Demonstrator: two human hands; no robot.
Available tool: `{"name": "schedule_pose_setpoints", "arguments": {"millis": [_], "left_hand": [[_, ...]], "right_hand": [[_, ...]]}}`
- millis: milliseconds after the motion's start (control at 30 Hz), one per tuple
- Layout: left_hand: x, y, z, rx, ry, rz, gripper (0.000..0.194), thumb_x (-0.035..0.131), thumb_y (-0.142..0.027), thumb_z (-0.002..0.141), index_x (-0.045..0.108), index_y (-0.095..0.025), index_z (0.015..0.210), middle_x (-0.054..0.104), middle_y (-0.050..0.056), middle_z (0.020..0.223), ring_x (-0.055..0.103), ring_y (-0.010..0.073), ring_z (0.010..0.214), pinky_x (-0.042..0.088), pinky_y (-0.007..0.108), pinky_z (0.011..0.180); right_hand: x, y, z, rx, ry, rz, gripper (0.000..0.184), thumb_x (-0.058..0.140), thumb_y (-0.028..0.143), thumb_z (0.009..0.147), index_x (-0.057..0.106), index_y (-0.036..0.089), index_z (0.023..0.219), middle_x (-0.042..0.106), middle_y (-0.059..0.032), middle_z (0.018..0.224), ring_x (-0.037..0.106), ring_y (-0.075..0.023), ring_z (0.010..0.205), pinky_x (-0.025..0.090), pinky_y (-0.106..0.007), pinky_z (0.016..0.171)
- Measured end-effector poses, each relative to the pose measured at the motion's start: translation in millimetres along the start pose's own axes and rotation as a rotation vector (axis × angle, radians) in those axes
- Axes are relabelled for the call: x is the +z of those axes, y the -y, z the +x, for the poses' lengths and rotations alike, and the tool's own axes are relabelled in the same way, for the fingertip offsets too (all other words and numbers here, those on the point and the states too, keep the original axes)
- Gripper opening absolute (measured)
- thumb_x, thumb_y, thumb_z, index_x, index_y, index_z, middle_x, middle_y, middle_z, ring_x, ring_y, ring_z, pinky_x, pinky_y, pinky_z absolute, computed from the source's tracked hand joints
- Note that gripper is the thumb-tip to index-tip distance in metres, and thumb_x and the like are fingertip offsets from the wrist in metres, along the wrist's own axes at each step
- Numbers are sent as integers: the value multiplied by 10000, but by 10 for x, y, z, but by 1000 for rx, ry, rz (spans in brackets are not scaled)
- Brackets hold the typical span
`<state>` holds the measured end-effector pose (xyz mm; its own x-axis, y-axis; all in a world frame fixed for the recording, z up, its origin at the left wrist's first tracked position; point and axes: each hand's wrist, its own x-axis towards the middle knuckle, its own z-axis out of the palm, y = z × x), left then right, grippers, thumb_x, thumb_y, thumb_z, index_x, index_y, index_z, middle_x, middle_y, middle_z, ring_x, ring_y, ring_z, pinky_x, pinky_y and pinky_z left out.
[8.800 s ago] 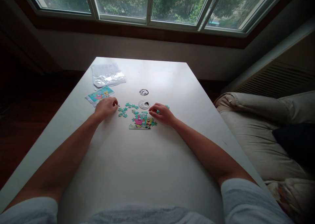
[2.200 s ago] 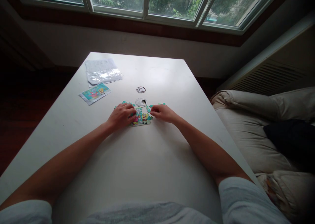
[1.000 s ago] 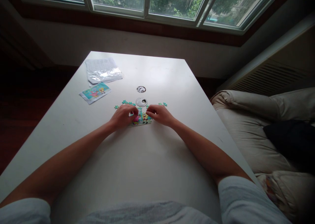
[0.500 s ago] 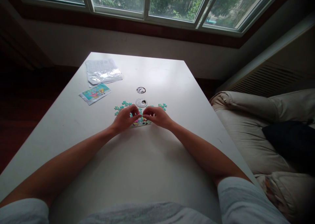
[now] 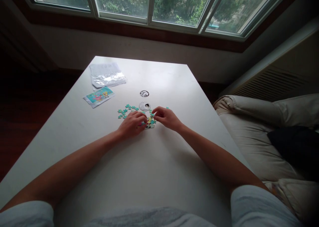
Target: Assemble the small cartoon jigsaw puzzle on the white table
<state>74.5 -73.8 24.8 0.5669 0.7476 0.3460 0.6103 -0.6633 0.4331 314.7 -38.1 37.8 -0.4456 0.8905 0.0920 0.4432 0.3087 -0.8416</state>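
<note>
A partly assembled jigsaw puzzle (image 5: 150, 123), colourful with yellow and green, lies flat on the white table. My left hand (image 5: 134, 123) rests over its left part with bent fingers, and it covers much of the picture. What is under those fingertips, if anything, is hidden. At the puzzle's upper right edge, my right hand (image 5: 166, 117) has thumb and forefinger close together at a small green puzzle piece (image 5: 152, 114). Loose teal puzzle pieces (image 5: 122, 113) are scattered beyond and left of my left hand. A few more pieces (image 5: 167, 108) show just behind my right hand.
Two round metal-rimmed fittings (image 5: 144, 106) are set in the table (image 5: 149, 173) beyond the puzzle. A cartoon picture card (image 5: 99, 96) and a clear plastic bag with paper (image 5: 108, 75) lie at far left. A beige sofa (image 5: 244, 130) stands on the right.
My hands have moved apart, the left now flatter over the puzzle and the right shifted rightward, covering the loose pieces on that side. The view has tilted slightly.
</note>
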Motion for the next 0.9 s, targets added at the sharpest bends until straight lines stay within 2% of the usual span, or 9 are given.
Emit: {"name": "schedule_pose_setpoints", "arguments": {"millis": [167, 400, 567, 800, 900], "left_hand": [[69, 8, -26, 52, 68, 67, 249, 611, -287, 929, 676, -285, 1169, 635, 46, 1344, 513, 277, 1273, 375, 490, 1126], [128, 27, -45, 110, 135, 139, 422, 561, -332, 967, 592, -311, 1388, 549, 80, 1453, 444, 300, 1355, 367, 514, 1141], [139, 10, -42, 117, 149, 187, 443, 543, -334, 973, 562, -330, 1415, 529, 85, 1441, 446, 302, 1329, 382, 500, 1115], [144, -25, -19, 120, 172, 231, 476, 532, -325, 970, 518, -321, 1446, 510, 98, 1412, 436, 303, 1301, 376, 489, 1110], [128, -26, -10, 123, 187, 236, 463, 534, -327, 973, 523, -321, 1436, 512, 98, 1401, 451, 298, 1279, 384, 485, 1102]], "right_hand": [[21, -54, -278, 64, -116, -84, 89, 654, 290, 830, 692, 210, 823, 694, 10, 760, 579, -134, 683, 439, -262, 664], [190, -64, -462, 81, -178, -122, 76, 670, 283, 850, 686, 220, 810, 690, 11, 762, 598, -153, 722, 453, -279, 692], [280, -83, -457, 62, -243, -244, 70, 680, 240, 851, 666, 224, 785, 645, 0, 734, 558, -174, 765, 423, -290, 713], [291, -51, -464, 33, -205, -328, 106, 682, 216, 866, 645, 222, 768, 651, -8, 754, 533, -192, 807, 399, -315, 770], [283, -61, -471, -4, -206, -371, 58, 682, 205, 872, 666, 221, 818, 648, -21, 813, 532, -203, 855, 404, -327, 809]]}}
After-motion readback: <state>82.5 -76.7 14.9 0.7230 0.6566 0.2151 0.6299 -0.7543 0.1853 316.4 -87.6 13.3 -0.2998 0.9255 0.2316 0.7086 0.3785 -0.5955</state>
